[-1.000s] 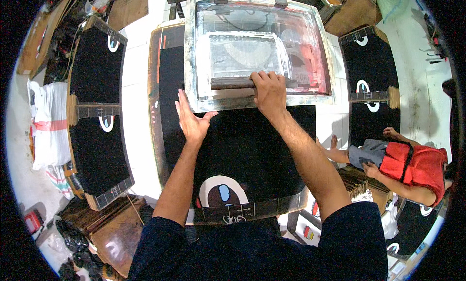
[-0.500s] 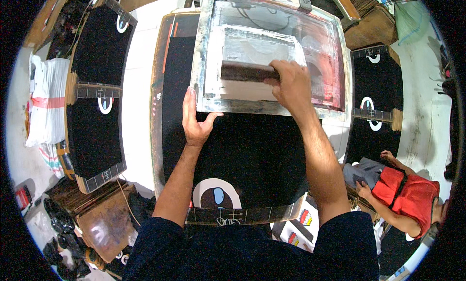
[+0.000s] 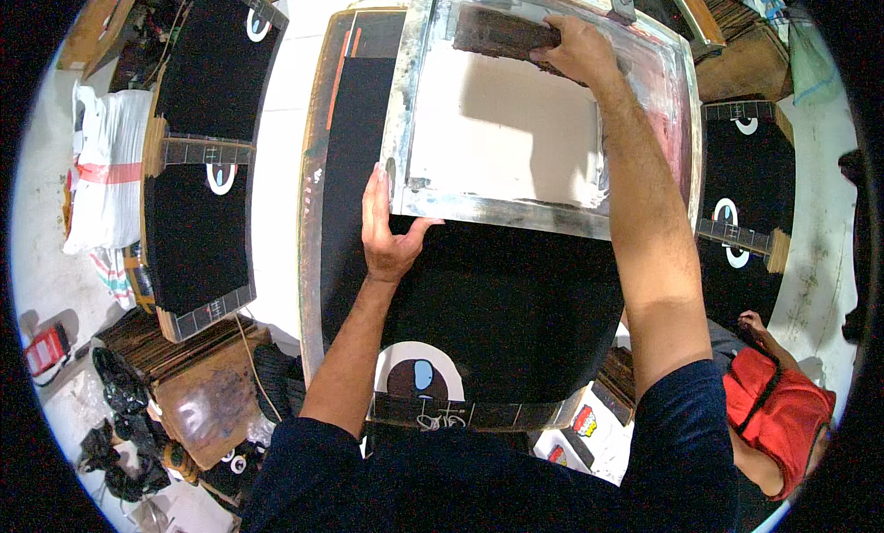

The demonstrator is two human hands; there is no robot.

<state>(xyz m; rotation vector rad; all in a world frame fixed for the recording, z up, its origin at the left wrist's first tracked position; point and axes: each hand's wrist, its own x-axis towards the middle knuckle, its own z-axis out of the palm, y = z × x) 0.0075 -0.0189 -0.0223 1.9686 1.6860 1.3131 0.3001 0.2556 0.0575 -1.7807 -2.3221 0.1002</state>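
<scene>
A screen-printing frame (image 3: 516, 213) lies over black fabric (image 3: 506, 303) stretched on a board. My right hand (image 3: 582, 52) is closed on a dark, ink-smeared squeegee (image 3: 493, 37) near the far end of the mesh. Pale cream ink (image 3: 502, 118) covers the mesh on the near side of the squeegee. At the frame's near left corner, my left hand (image 3: 391, 243) rests with its fingers stretched along the left side and its thumb spread along the near edge. An eye-like print (image 3: 422, 374) in white, brown and blue shows on the fabric's near part.
Boards with black fabric and similar prints stand at left (image 3: 198, 229) and right (image 3: 750, 174). A white bundle (image 3: 110, 174) lies at far left. A person in a red top (image 3: 773, 418) is at lower right. Stacked panels (image 3: 203, 395) stand at lower left.
My right hand has pushed the squeegee away from me, from mid-mesh to the far end, and more pale ink shows behind it. My left hand stays at the corner. The whole view has shifted.
</scene>
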